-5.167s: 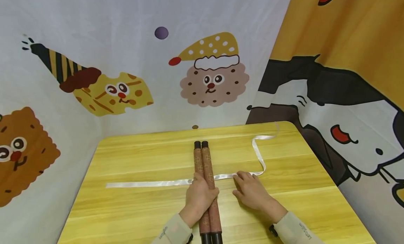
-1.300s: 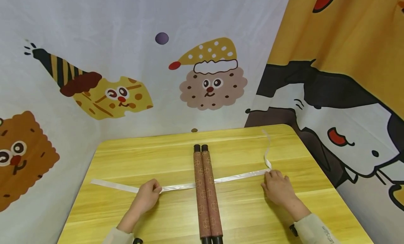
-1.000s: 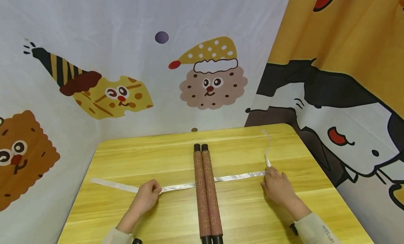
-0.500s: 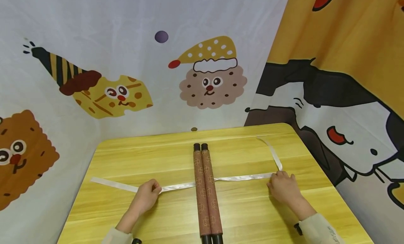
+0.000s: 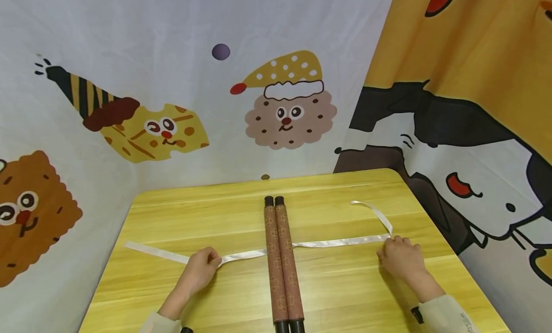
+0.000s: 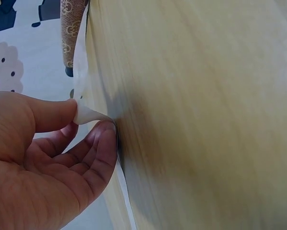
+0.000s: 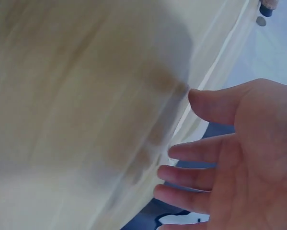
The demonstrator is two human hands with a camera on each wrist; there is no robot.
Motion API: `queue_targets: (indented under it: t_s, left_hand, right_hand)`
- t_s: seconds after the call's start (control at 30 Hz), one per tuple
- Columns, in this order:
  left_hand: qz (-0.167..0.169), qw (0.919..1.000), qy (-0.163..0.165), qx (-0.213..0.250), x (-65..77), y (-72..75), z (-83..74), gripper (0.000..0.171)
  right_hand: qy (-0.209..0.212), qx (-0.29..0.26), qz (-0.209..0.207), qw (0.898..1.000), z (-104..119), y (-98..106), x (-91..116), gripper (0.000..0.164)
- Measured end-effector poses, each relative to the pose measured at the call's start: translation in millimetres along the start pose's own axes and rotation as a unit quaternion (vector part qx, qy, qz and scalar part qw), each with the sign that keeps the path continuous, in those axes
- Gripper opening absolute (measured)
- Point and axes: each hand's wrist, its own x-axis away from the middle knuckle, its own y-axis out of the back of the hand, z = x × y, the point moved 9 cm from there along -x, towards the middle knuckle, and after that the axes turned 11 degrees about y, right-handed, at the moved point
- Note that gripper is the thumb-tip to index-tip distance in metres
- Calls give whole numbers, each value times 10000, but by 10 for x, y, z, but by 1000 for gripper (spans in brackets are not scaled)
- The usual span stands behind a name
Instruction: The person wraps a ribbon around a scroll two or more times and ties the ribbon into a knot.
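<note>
Closest to me, my pale left sleeve (image 5: 160, 323) and right sleeve (image 5: 448, 314) come in from the bottom edge, a black band (image 5: 416, 315) showing at the right wrist. The near black ends of two brown, flower-patterned rolled scrolls (image 5: 284, 275) run out of sight between my arms. The scrolls lie side by side on the yellow wood-grain table (image 5: 194, 218), pointing away from me.

A little farther, my left hand (image 5: 201, 267) pinches a white satin ribbon (image 5: 340, 242) between thumb and finger, well to the left of the scrolls; the ribbon twists there, and its loose end lies out to the left. My right hand (image 5: 403, 257) is well to the right of them, thumb apart from nearly straight, spread fingers, with fingertips at the ribbon. Between my hands the ribbon crosses under both scrolls; past my right hand it bends and curves back toward the far side.

Beyond lie the scrolls' far black ends, then the table's far edge. Behind hangs a printed cloth (image 5: 172, 45) with a cartoon cheese (image 5: 151, 136) and a cookie (image 5: 291, 132) in a dotted yellow hat.
</note>
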Motion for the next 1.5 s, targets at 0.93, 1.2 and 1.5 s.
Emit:
queue_targets:
  t_s: [0.93,1.2,1.5]
  left_hand:
    - [-507,9762,-1574,-1400,156,-593,-742,20]
    - [-281,9805,-1313,-1434,30,-638,-723,14]
    - [-374,9852,-1199,-1164,-54,-569,-742,27]
  right_hand:
    - [1884,-1218,-1027,9691,1076,21,-539,16]
    - [1815,-1021,-744,9752,1163,-59,-629,15]
    - [1600,-990,-624,9802,1149,-90,-673,3]
